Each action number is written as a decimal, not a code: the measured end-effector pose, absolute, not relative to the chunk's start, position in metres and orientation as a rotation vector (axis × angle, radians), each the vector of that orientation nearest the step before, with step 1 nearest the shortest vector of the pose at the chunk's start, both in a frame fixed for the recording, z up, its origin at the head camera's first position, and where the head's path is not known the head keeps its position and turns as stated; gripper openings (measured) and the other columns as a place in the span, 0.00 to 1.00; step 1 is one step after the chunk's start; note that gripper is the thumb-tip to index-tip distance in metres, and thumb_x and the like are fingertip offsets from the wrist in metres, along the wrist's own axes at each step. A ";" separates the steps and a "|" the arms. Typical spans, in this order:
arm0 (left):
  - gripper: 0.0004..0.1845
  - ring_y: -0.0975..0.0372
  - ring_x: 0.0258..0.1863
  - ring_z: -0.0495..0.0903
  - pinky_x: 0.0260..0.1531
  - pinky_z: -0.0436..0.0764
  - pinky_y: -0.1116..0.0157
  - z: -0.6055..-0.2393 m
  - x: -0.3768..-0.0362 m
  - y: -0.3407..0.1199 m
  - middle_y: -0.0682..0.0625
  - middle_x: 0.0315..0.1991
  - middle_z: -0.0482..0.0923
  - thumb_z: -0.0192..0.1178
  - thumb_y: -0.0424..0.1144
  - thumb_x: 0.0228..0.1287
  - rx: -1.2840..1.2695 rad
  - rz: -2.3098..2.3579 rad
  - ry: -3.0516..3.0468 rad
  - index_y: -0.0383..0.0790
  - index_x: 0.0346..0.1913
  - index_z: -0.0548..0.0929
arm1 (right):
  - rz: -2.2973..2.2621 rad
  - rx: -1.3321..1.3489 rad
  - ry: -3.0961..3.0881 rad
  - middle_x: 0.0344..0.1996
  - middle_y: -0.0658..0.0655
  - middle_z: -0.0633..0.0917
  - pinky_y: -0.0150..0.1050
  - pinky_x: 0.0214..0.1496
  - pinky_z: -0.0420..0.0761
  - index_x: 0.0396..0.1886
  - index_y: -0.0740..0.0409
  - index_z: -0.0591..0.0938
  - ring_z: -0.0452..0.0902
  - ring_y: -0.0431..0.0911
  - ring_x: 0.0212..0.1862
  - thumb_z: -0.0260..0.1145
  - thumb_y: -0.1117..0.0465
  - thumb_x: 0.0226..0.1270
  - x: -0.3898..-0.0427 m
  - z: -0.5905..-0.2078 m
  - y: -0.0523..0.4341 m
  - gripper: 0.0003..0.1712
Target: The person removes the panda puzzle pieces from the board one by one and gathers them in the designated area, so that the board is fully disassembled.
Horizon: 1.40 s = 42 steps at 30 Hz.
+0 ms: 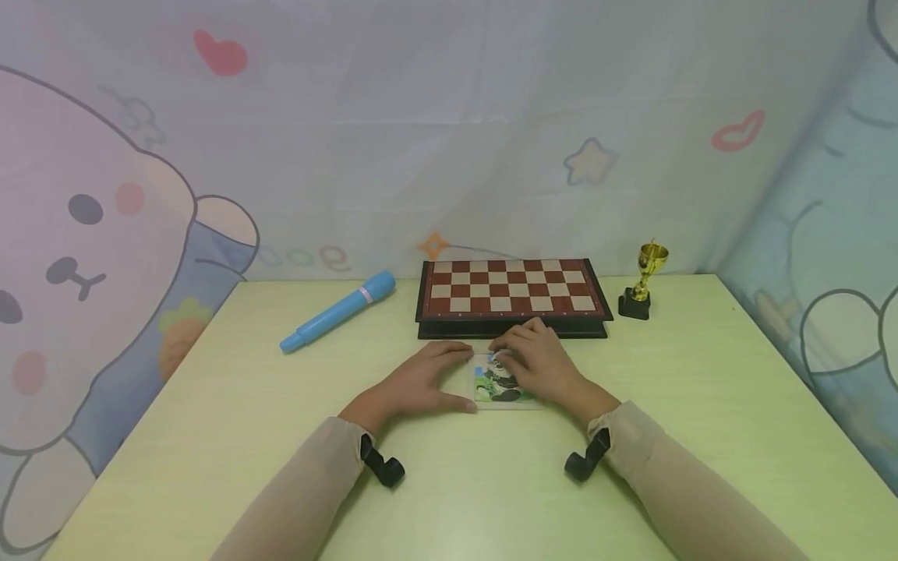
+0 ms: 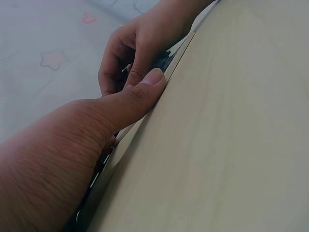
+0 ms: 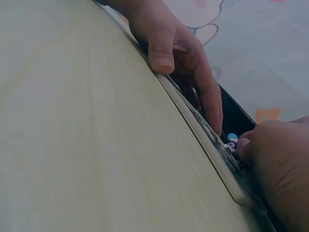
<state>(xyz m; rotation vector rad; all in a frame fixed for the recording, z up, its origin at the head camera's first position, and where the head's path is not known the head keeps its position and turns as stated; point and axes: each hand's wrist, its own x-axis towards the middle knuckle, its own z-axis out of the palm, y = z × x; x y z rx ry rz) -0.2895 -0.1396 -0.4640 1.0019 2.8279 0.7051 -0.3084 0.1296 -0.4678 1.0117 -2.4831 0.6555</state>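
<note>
Two-handed work at one small panda puzzle [image 1: 500,387], lying flat on the pale table [image 1: 245,436] just in front of the chessboard [image 1: 515,290] and between both wrists. Braced on its left side by the left hand [image 1: 414,383]: thumb [image 2: 145,84] pressed against the near edge, fingers reaching along the far edge, so clamped lightly between thumb and fingers rather than lifted. Covered along the far part by the right hand [image 1: 536,362], fingers curled down with the tips on the picture's surface; cannot tell from any view whether pinching a piece or only pressing one flat. Judging by the uncovered part, mostly done: green, white and black panda artwork filling the visible near half with no plain gaps and no loose pieces lying about on the table. Probably left: seating whatever sits under the right fingertips, where the right wrist view shows small blue-and-white bits at the tray's [image 3: 212,145] surface, though too blurred to count. Off to the sides and untouched: blue pen [image 1: 338,312] far left, small gold trophy [image 1: 644,280] right of the board.
</note>
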 end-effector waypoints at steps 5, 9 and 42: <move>0.54 0.61 0.75 0.56 0.72 0.61 0.57 -0.463 -0.288 -0.139 0.57 0.75 0.61 0.62 0.78 0.50 1.007 0.713 2.823 0.52 0.76 0.67 | 0.687 1.052 -2.503 0.44 0.46 0.86 0.41 0.44 0.72 0.48 0.49 0.88 0.67 0.43 0.41 0.68 0.60 0.71 -0.308 -0.466 0.129 0.09; 0.53 0.61 0.75 0.56 0.72 0.61 0.57 -0.462 -0.287 -0.139 0.57 0.75 0.61 0.63 0.77 0.51 1.007 0.714 2.810 0.51 0.76 0.66 | 0.721 1.049 -2.538 0.43 0.47 0.86 0.39 0.41 0.72 0.49 0.50 0.88 0.67 0.42 0.39 0.68 0.60 0.70 -0.307 -0.464 0.130 0.10; 0.53 0.62 0.75 0.56 0.73 0.60 0.58 -0.461 -0.288 -0.139 0.57 0.75 0.61 0.62 0.78 0.51 1.022 0.696 2.825 0.51 0.76 0.67 | 0.798 1.007 -2.682 0.37 0.43 0.81 0.39 0.40 0.79 0.47 0.46 0.86 0.73 0.38 0.36 0.68 0.53 0.71 -0.305 -0.459 0.136 0.08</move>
